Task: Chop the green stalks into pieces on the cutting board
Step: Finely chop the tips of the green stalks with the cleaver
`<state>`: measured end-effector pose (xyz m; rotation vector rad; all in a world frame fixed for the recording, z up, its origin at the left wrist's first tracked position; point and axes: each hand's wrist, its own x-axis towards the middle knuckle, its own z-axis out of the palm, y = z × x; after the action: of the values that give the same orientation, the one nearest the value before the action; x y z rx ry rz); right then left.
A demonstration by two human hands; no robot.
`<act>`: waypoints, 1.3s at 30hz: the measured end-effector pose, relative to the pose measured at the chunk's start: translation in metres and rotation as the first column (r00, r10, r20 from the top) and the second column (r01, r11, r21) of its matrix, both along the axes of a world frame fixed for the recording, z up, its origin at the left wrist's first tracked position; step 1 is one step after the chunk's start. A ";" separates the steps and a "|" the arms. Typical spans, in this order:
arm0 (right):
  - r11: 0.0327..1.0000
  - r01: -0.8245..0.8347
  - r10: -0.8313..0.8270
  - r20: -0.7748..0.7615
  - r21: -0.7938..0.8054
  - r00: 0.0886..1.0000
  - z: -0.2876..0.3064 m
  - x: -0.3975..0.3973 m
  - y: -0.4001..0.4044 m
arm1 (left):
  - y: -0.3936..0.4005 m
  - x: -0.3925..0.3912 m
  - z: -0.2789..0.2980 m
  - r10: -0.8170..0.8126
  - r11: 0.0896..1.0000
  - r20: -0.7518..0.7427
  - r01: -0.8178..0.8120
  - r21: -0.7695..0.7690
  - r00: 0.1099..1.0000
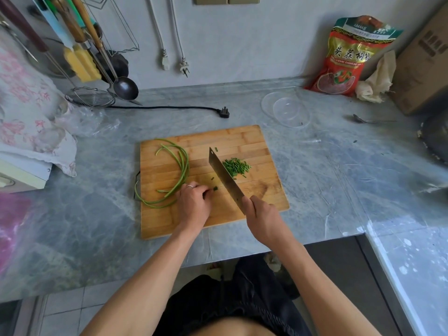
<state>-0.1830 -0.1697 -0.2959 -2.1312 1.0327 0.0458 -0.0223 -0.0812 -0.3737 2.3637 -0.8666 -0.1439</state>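
Nearest, the right hand point(263, 218) has its fingers wrapped round the handle of a cleaver point(225, 178), whose blade runs up toward 11 o'clock over the board point(242, 141); whether the edge touches the wood cannot be told. At 9 o'clock from that hand, the left hand point(194, 202) rests on the board with fingers curled, pinching down the cut ends of the stalks point(180, 163); a ring shows on one finger. A short green tip pokes out just past the fingertips at 3 o'clock, in the gap between them and the blade. From under the left hand the stalks curve away in a long loop toward 10 o'clock, one strand running off the board's left edge onto the worktop point(327, 178). At 1 o'clock from the blade, just beside it, lies a small heap of chopped pieces point(236, 166), with a few stray bits near the blade.

Farther back on the worktop, a clear bowl point(286, 109) sits at 1 o'clock from the board, a black plug point(224, 112) at 12. A red bag point(349, 57) leans against the wall behind the bowl. A ladle point(124, 88) hangs at far left.
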 end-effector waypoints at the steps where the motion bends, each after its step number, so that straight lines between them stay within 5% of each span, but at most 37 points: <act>1: 1.000 0.002 -0.001 0.033 -0.006 0.999 -0.001 -0.002 0.005 | -0.002 -0.001 -0.001 0.008 1.000 0.002 -0.008 -0.002 1.000; 4: 0.999 0.024 -0.020 0.115 -0.028 0.993 -0.004 -0.005 0.019 | -0.006 -0.003 -0.001 0.063 0.998 -0.003 -0.063 0.000 0.998; 14: 0.995 -0.034 0.038 0.041 -0.097 0.998 -0.007 -0.006 0.029 | -0.008 -0.014 0.003 0.175 0.984 -0.012 -0.175 0.041 0.984; 27: 0.961 -0.134 0.116 -0.090 -0.242 0.989 -0.009 0.006 0.032 | -0.004 -0.008 -0.002 0.092 0.989 0.051 -0.097 0.112 0.994; 39: 0.989 -0.095 0.089 -0.059 -0.115 0.994 -0.010 0.022 0.031 | -0.003 -0.008 -0.006 0.088 0.993 0.041 -0.091 0.079 0.995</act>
<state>-0.1609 -0.1383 -0.3057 -2.2954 0.9893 0.0895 -0.0306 -0.0845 -0.3793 2.4833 -0.7842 -0.1004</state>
